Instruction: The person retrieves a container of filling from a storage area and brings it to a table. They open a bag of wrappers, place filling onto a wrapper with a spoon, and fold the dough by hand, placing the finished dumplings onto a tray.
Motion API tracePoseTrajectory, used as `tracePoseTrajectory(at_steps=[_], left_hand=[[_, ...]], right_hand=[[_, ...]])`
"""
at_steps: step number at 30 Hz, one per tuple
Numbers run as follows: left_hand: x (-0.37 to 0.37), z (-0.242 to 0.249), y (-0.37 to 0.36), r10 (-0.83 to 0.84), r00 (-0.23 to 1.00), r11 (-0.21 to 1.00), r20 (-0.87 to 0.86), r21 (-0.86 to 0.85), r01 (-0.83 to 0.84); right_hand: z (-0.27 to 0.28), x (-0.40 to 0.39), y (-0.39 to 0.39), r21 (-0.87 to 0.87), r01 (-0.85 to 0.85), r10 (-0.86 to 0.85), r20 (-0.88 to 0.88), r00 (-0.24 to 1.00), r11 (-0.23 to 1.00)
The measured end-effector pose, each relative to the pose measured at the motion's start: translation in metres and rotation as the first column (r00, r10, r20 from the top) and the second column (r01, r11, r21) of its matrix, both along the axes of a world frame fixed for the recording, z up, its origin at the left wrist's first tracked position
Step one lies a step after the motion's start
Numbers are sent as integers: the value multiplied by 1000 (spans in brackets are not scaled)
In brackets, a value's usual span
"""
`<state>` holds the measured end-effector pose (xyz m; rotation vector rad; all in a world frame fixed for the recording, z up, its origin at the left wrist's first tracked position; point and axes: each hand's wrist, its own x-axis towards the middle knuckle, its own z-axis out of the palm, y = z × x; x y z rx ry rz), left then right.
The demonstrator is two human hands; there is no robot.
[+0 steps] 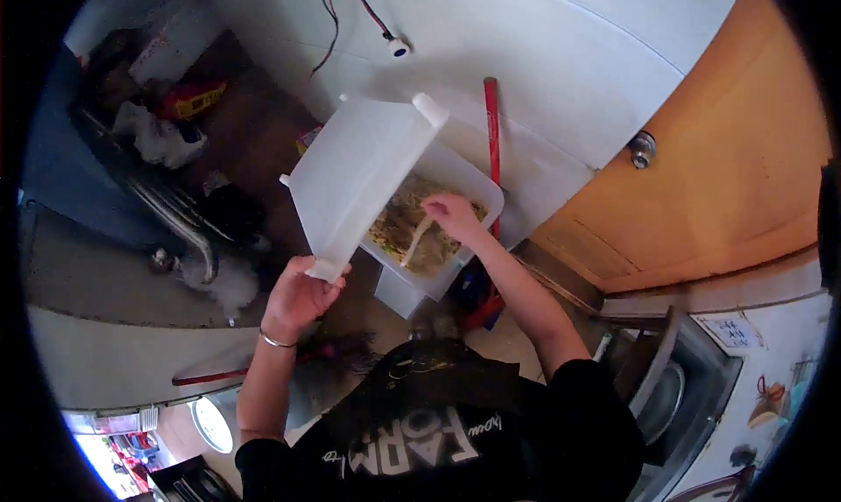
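My left hand grips the near corner of a translucent white plastic lid and holds it tilted up. Under the lid's right side stands a white plastic bin, partly covered by it. Loose brown and yellowish material with bits of green lies inside the bin. My right hand reaches into the bin with its fingers closed around the upper end of a pale, narrow strip-like piece. That piece slants down over the loose material.
A red pole leans on the white wall behind the bin. To the right is an orange-brown door with a metal knob. Plastic bags and a curved metal tube are at left. A red stick lies low at left.
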<state>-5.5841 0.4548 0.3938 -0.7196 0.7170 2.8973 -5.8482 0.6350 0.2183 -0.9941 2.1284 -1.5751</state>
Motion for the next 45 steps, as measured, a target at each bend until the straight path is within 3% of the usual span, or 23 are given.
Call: tracePoseTrajectory(at_steps=[1, 2, 7, 8, 10, 11, 14, 15, 18, 19, 22, 23, 25, 27, 29, 30, 31, 33, 36, 39, 40, 43, 45], left_hand=[[3, 5, 2, 14, 1000, 1000, 8, -5, -14], [6, 10, 4, 26, 1000, 1000, 15, -11, -26], [31, 24, -3, 87, 996, 993, -3, -74, -87], [37, 25, -4, 85, 996, 993, -6, -86, -85], [52, 28, -6, 162, 985, 971, -52, -168, -168], [59, 30, -7, 169, 984, 967, -54, -182, -176], [79, 31, -11, 211, 973, 958, -97, -177, -226], [86, 30, -13, 226, 971, 954, -74, -186, -236], [99, 26, -13, 271, 961, 934, -61, -226, -278], [101, 27, -12, 282, 956, 926, -84, -238, -294], [108, 23, -15, 308, 948, 924, -77, -213, -318], [108, 22, -17, 305, 952, 931, -41, -196, -307], [110, 22, -21, 313, 949, 929, -29, -198, -313], [108, 22, -22, 278, 959, 929, 54, -270, -254], [98, 28, -14, 312, 949, 920, 55, -266, -287], [95, 31, -14, 326, 942, 922, 82, -248, -298], [96, 30, -17, 209, 978, 934, 4, -297, -199], [93, 30, -22, 194, 980, 942, -36, -272, -197], [83, 32, -21, 150, 981, 964, -124, -203, -173], [82, 33, -23, 141, 990, 962, 27, -240, -130], [83, 31, -25, 155, 988, 961, 26, -237, -145], [80, 29, -26, 113, 994, 968, 2, -226, -109], [79, 26, -29, 121, 993, 966, 17, -232, -113]], right_hand=[[-4, -4, -19, 74, -78, 82, -48, 995, 994], [-13, -11, -40, 66, -84, 88, -55, 995, 994], [-58, -42, -121, 430, -139, 200, -99, 975, 892], [-81, -50, -139, 419, -137, 197, -103, 975, 897], [-158, -69, -188, 268, 14, 68, -295, 953, 963], [-197, -81, -213, 208, -18, 79, -289, 954, 978], [-264, -101, -265, 292, -40, 129, -294, 947, 956], [-263, -100, -274, 280, -50, 134, -291, 947, 959], [-273, -95, -293, 407, -160, 201, -59, 978, 899], [-276, -91, -299, 350, -147, 126, 81, 989, 925], [-123, -62, -246, 565, -99, 116, 5, 993, 819], [-136, -65, -253, 558, -107, 129, 1, 992, 823], [-188, -73, -276, 419, 60, -156, 199, 968, 906], [-177, -78, -277, 565, 1, -35, 49, 998, 825], [-219, -85, -292, 650, 32, 169, -245, 955, 759], [-220, -85, -292, 663, 98, 130, -286, 949, 742], [-215, -85, -298, 674, 163, 89, -324, 942, 721], [-138, -63, -268, 646, 293, -4, -410, 912, 705], [-125, -78, -272, 629, 212, 68, -391, 918, 748], [-160, -91, -263, 639, 52, 201, -316, 927, 767], [-185, -98, -254, 196, -2, 74, -361, 930, 981], [-144, -111, -228, 267, 75, 72, -499, 864, 961], [-120, -112, -205, 214, 117, 24, -561, 828, 970]])
